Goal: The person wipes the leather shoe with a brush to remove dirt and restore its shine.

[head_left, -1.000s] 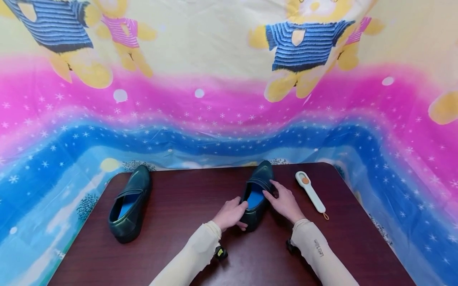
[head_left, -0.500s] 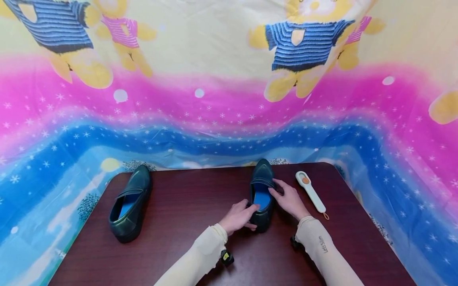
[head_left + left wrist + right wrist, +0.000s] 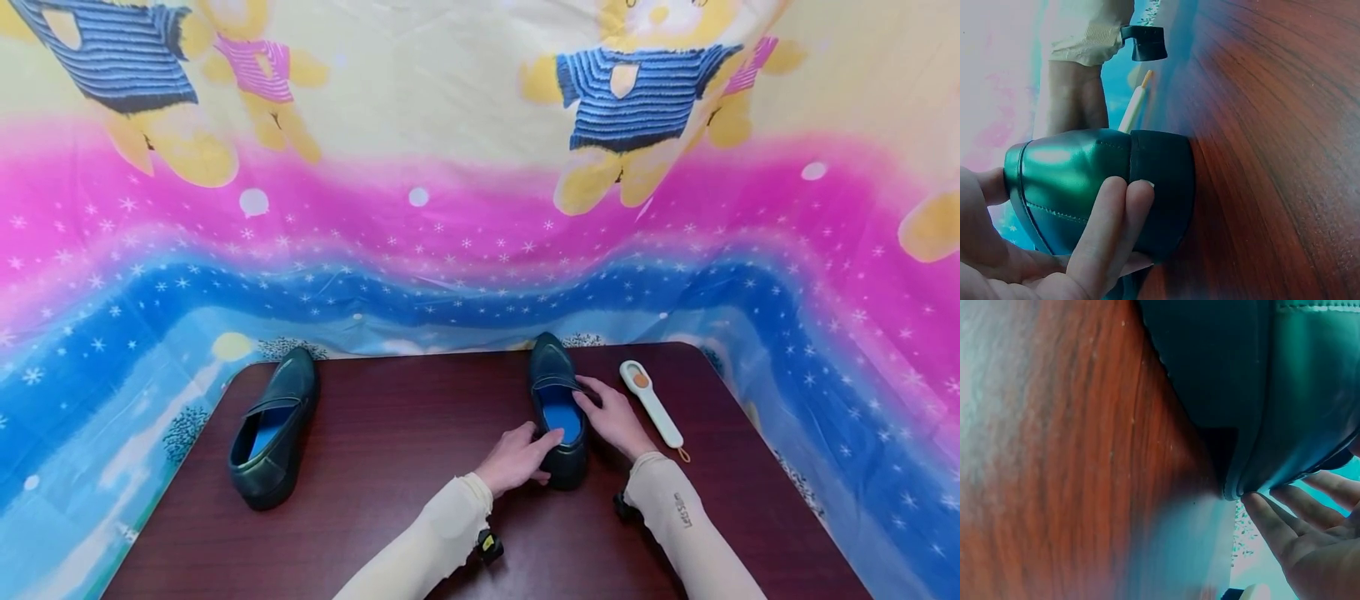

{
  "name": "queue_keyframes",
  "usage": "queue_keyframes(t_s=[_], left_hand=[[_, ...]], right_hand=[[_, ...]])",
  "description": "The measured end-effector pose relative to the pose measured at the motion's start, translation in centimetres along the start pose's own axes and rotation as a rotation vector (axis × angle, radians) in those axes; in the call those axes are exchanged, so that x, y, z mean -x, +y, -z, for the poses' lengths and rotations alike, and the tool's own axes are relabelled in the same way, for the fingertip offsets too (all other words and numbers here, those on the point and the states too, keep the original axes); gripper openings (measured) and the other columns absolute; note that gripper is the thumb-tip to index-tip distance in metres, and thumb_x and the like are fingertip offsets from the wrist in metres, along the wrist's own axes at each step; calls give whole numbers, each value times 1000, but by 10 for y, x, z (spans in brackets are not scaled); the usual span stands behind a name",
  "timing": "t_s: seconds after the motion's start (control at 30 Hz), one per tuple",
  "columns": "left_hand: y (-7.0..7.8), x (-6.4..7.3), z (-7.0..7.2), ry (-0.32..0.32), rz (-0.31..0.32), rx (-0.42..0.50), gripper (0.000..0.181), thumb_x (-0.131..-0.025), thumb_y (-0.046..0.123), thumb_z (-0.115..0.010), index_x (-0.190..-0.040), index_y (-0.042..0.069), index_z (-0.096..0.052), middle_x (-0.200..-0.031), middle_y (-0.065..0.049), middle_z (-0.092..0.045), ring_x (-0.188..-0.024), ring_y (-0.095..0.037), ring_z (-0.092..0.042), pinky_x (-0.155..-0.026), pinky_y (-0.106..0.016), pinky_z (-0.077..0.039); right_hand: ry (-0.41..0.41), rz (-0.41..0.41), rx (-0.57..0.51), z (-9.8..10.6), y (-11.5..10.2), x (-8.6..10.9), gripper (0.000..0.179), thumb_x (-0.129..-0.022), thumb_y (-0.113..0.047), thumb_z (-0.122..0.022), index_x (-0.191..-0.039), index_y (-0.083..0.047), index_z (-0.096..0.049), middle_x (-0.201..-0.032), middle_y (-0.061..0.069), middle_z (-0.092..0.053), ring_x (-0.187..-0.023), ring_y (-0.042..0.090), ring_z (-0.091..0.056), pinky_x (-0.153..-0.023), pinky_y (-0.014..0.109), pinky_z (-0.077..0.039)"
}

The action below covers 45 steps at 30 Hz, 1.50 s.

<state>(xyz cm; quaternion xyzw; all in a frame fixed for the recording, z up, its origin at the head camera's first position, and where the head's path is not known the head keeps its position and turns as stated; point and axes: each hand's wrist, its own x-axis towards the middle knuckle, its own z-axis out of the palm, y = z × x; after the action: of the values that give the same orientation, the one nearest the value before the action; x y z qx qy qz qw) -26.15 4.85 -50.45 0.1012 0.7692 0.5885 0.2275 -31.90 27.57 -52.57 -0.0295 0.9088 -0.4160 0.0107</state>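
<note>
Two grips seem to steady the dark shoe (image 3: pixel 555 375) right of the frame's centre: left hand (image 3: pixel 516 460) fingers pinching its heel, right hand (image 3: pixel 613 418) fingers its side.

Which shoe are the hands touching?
The shoe on the right: the left hand and right hand both touch it. The shoe on the left stands apart, untouched.

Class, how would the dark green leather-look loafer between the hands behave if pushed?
The dark green leather-look loafer would probably slide, not roll, given its broad, thick heel. Its upper seems fairly stiff, since it stands open without sagging.
</note>
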Motion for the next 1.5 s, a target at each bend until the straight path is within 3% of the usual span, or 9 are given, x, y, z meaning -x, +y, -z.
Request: queue_keyframes(t_s=[0.43, 0.67, 0.77, 0.87, 1.1, 1.2, 1.3, 1.4, 1.5], left_hand=[[-8, -1, 4, -42, -16, -29, 71, -103, 63, -49, -144, 5, -52, -133, -14, -64, -86, -25, -76, -86, -44, -62], [-13, 16, 28, -42, -54, -118, 69, -107, 52, -51, -160, 11, -38, -146, -18, -56, -88, -29, -74, -86, -45, -61], [-15, 31, 52, 35, -121, -306, 64, -107, 50, -50, -159, 14, -41, -157, -16, -48, -109, -31, -72, -105, -51, -51], [-16, 49, 83, 165, -205, -492, 55, -107, 43, -54, -155, 16, -48, -156, -13, -51, -120, -33, -67, -112, -56, -44], [-30, 109, 177, 549, -253, -807, 42, -102, 30, -67, -142, 17, -62, -133, -11, -67, -116, -32, -67, -92, -57, -55], [-40, 139, 219, 687, -193, -918, 43, -100, 29, -68, -139, 11, -63, -132, -20, -65, -117, -43, -62, -89, -64, -51], [-53, 165, 254, 771, -34, -965, 57, -99, 38, -68, -143, 5, -56, -138, -29, -56, -119, -55, -52, -88, -72, -44], [-67, 180, 276, 756, 157, -936, 76, -99, 54, -63, -151, 0, -45, -145, -35, -43, -120, -61, -44, -88, -76, -41], [-81, 183, 285, 712, 239, -888, 86, -98, 60, -60, -152, -4, -40, -149, -37, -36, -122, -62, -42, -90, -77, -42]], right_hand=[[-30, 5, 27, 6, 2, 0, 62, -107, -47, -52, -158, -12, -42, -159, 20, -46, -146, 44, -42, -116, 64, -36], [-26, 52, 61, 19, 3, 8, 65, -107, -50, -53, -157, -10, -43, -156, 20, -47, -140, 44, -49, -112, 63, -41], [21, 73, 94, 30, 4, 11, 58, -107, -42, -55, -155, -9, -46, -149, 21, -54, -130, 43, -58, -107, 61, -46], [94, 87, 146, 45, 9, 15, 52, -107, -33, -57, -151, -5, -50, -141, 24, -58, -122, 44, -62, -103, 61, -50], [216, 17, 262, 77, 31, 32, 51, -105, -27, -59, -146, 2, -51, -133, 30, -56, -115, 49, -58, -95, 66, -47], [211, -30, 304, 83, 46, 37, 56, -104, -30, -61, -146, 4, -49, -132, 32, -54, -114, 48, -56, -93, 66, -46], [165, -77, 327, 85, 59, 40, 66, -103, -39, -62, -148, 6, -45, -132, 34, -51, -109, 47, -57, -89, 64, -47], [100, -122, 321, 85, 67, 41, 76, -101, -47, -63, -148, 9, -41, -130, 35, -49, -99, 43, -57, -81, 58, -51], [66, -151, 316, 83, 68, 39, 81, -99, -49, -65, -147, 11, -40, -127, 35, -49, -94, 39, -55, -74, 51, -51]])
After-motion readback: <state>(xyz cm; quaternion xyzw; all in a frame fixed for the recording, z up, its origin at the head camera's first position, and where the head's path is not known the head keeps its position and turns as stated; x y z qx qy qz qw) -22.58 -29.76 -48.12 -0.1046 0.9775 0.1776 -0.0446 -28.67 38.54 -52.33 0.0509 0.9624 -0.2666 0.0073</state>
